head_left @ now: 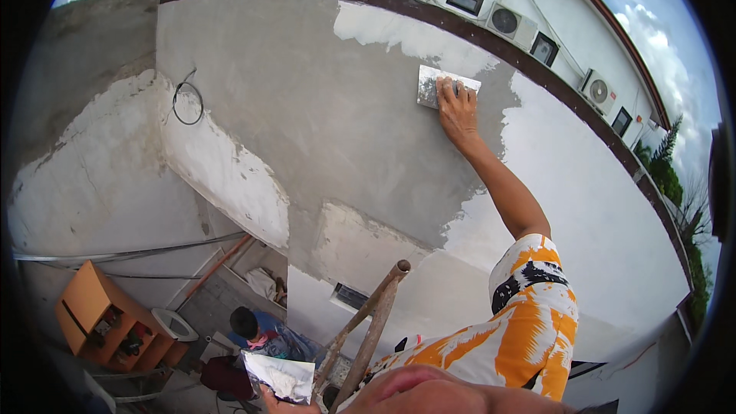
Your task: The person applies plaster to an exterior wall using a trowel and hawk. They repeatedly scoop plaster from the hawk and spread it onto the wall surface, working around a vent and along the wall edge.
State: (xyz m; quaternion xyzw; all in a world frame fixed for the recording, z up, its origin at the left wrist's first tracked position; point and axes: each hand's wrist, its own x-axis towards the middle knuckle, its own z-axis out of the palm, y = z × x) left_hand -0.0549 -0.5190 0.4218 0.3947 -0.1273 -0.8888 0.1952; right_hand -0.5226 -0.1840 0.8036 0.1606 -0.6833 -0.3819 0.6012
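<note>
My right hand (458, 111) is raised high, its fingers wrapped round a smeared rectangular plastering trowel (429, 88) whose blade lies against the wall (337, 107). Wet-looking grey plaster covers the wall around the trowel, with a ragged edge against the white surface (567, 161) to the right and a white strip above. Low down, my left hand (282, 405) grips the near edge of a flat board (308, 376). A heap of white plaster (277, 374) lies on that board. The underside of the board and most of the left fingers are hidden.
Two wooden poles (374, 330) rise close in front of me. Below, a person (268, 337) sits near an orange cabinet (115, 314) and a round white-rimmed object (175, 324). A cable loop (188, 103) hangs from the wall. A dark ledge (460, 21) caps the wall.
</note>
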